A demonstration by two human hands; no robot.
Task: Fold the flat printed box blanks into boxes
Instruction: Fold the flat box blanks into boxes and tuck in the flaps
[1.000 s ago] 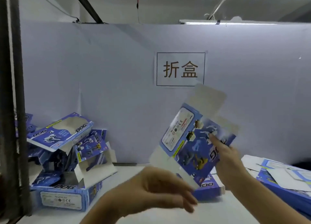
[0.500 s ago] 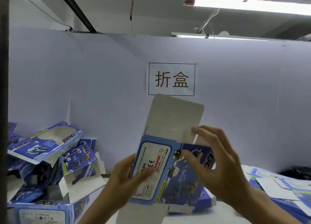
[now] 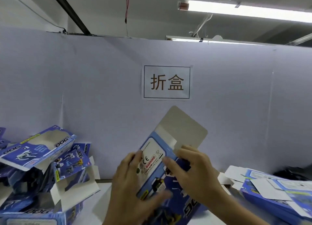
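A blue printed box blank with a white warning panel is held upright in front of me, partly opened into a sleeve. Its plain grey top flap stands up and tilts right. My left hand grips the blank's left side, thumb across the lower front. My right hand holds the right side, fingers curled over the top edge below the flap. The blank's lower end is hidden behind my hands.
A heap of folded blue "DOG" boxes lies at the left on the white table. A stack of flat blanks sits at the right. A grey partition with a paper sign closes off the back.
The blank has swung from tilted in my right hand alone to upright in both hands. My hands have closed in on its sides and it has opened further. The camera tilted up.
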